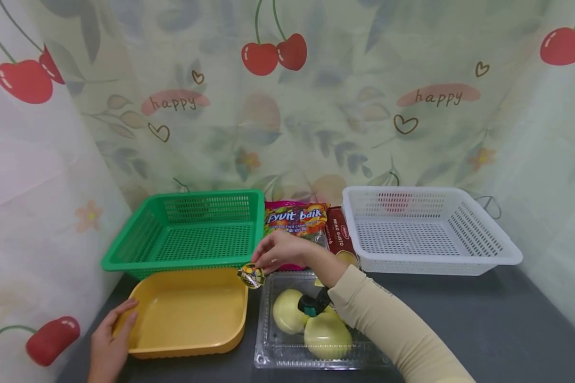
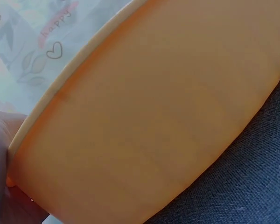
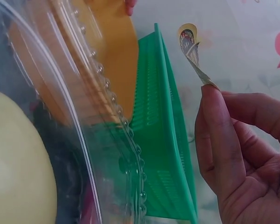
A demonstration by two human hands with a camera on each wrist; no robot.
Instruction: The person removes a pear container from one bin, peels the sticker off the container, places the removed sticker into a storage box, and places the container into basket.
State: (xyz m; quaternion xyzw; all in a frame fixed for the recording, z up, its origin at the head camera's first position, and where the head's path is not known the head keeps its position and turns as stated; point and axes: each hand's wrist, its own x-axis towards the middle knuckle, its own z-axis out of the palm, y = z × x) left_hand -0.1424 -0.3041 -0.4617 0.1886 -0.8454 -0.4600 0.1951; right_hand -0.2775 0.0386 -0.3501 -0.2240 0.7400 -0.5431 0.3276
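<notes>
In the head view my right hand [image 1: 287, 249] pinches a small shiny gold sticker [image 1: 252, 276] with dark print. It hangs above the gap between the yellow basin [image 1: 187, 319] and a clear plastic box [image 1: 278, 361]. The right wrist view shows the sticker [image 3: 190, 44] curled, its lower end between thumb and fingertip. At the basin's left side my left hand [image 1: 107, 338] grips the rim, and in the left wrist view the basin wall [image 2: 144, 116] covers most of the picture. Inside the clear box lie pale yellow round fruits [image 1: 328, 335], partly hidden by my right arm.
A green basket [image 1: 259, 229] stands behind the basin, and a white basket [image 1: 489, 260] at the back right. Between them lie a candy bag [image 1: 297, 218] and a dark red packet [image 1: 339, 234]. A printed curtain [image 1: 287, 133] hangs behind the dark table [image 1: 460, 319].
</notes>
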